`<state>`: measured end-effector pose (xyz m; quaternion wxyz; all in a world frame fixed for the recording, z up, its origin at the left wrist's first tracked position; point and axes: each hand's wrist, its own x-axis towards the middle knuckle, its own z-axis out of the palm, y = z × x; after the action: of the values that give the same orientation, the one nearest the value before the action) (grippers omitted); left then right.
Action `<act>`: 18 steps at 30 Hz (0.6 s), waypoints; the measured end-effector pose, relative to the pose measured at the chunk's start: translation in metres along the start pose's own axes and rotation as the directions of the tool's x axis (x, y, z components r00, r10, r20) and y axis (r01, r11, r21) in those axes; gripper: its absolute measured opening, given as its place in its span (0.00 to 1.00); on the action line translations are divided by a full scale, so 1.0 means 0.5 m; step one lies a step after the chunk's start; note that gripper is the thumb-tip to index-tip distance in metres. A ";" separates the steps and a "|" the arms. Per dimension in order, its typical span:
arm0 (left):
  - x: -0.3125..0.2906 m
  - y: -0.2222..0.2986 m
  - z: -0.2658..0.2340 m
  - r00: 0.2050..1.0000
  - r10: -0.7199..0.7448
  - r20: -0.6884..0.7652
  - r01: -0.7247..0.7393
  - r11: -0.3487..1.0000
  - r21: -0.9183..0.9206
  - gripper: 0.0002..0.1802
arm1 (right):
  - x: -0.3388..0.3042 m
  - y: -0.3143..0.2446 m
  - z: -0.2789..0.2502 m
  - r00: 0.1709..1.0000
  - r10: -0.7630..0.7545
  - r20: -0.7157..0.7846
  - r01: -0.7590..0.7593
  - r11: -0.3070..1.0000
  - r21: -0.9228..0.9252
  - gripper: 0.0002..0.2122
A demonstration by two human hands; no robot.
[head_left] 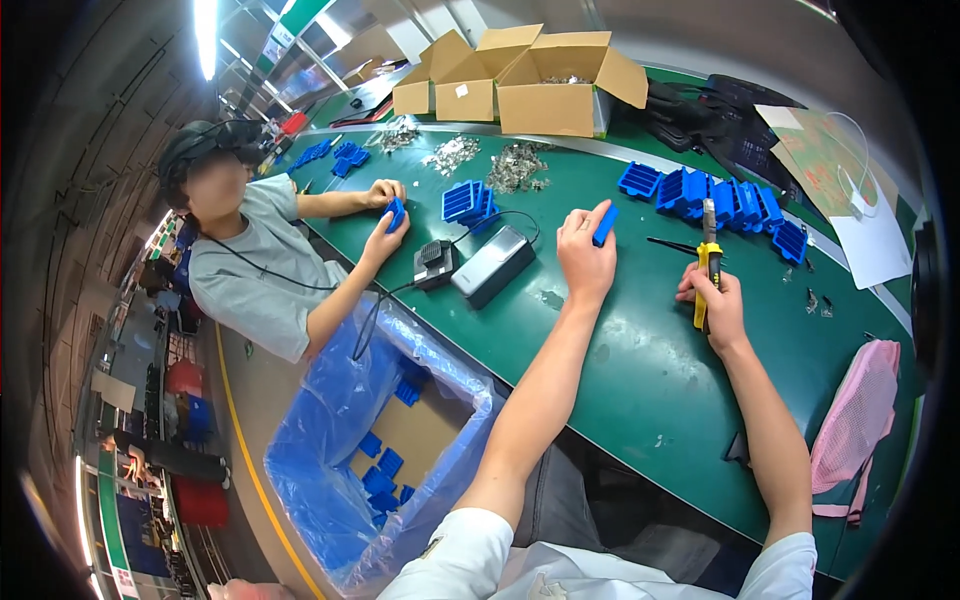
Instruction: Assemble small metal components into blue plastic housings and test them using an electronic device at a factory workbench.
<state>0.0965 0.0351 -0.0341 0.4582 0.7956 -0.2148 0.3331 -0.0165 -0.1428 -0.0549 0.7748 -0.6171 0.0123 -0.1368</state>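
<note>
My left hand [585, 258] is closed around a small blue plastic part [605, 226], held up over the green workbench [640, 390]. In my right hand [727, 308] is a pair of pliers [709, 262] with yellow and black handles, its grey jaws pointing away from me. The jaws are apart from the blue part. Just beyond the pliers stands a row of blue slotted plastic parts [735, 203]. A thin dark tool [673, 245] lies beside the pliers; its exact kind I cannot tell.
A co-worker [255, 240] at the left handles another blue part. Near them are a grey box-shaped device [495, 265], stacked blue parts [468, 203] and small metal piece heaps [517, 166]. Cardboard boxes [547, 108] line the back. A blue-lined bin [300, 440] stands below; a pink mesh bag [855, 430] lies right.
</note>
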 end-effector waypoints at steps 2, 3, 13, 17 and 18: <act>0.009 0.025 -0.004 0.994 -0.013 -0.106 0.002 0.995 -0.100 0.21 | 0.000 0.007 -0.014 1.000 -0.001 -0.007 0.001 1.000 -0.018 0.08; 0.015 0.025 -0.014 0.986 0.005 -0.164 -0.013 0.999 -0.048 0.20 | -0.002 0.017 -0.016 0.999 0.031 -0.038 -0.031 1.000 -0.004 0.08; 0.449 -0.270 -0.410 0.584 -0.566 -0.582 0.769 0.616 0.172 0.29 | 0.007 -0.001 0.024 0.999 0.000 0.039 -0.003 0.997 0.074 0.08; 0.361 -0.134 -0.210 0.839 -0.271 -0.473 0.353 0.931 0.093 0.45 | -0.001 0.004 -0.007 1.000 0.018 -0.024 -0.016 0.998 0.065 0.08; 0.328 -0.099 -0.159 0.885 -0.319 -0.339 0.298 0.948 -0.115 0.55 | -0.002 0.011 -0.015 0.999 0.031 -0.040 -0.027 0.997 0.074 0.08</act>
<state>0.2142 0.1224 0.0846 0.5599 0.7327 -0.0098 0.3867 -0.0180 -0.1485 -0.0619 0.7984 -0.5851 0.0323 -0.1387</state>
